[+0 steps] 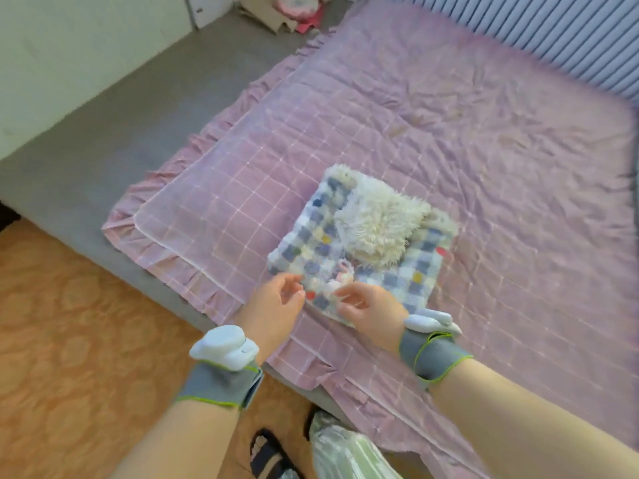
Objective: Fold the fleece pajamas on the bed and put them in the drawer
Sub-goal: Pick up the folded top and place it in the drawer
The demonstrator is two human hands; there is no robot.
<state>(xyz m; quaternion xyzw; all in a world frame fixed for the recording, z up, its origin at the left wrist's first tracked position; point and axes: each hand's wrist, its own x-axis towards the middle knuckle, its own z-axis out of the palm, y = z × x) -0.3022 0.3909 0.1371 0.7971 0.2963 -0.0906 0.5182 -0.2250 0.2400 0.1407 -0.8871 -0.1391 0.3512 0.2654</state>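
The fleece pajamas (366, 236) lie folded into a compact square on the pink checked bedspread (484, 150); they are blue-and-white checked with a fluffy white collar on top. My left hand (276, 305) hovers at the near left corner of the bundle, fingers loosely curled, holding nothing. My right hand (370, 305) rests at the near edge of the bundle, fingers bent over the fabric; whether it grips the cloth is unclear. Both wrists wear grey straps with white devices. No drawer is in view.
The bed's grey edge (103, 140) runs diagonally on the left, with patterned orange floor (69, 340) below. A blue striped cover (587, 39) lies at the far right. My slippered foot (269, 454) and a plastic bag (345, 454) are at the bottom. Clutter sits on the floor at the top.
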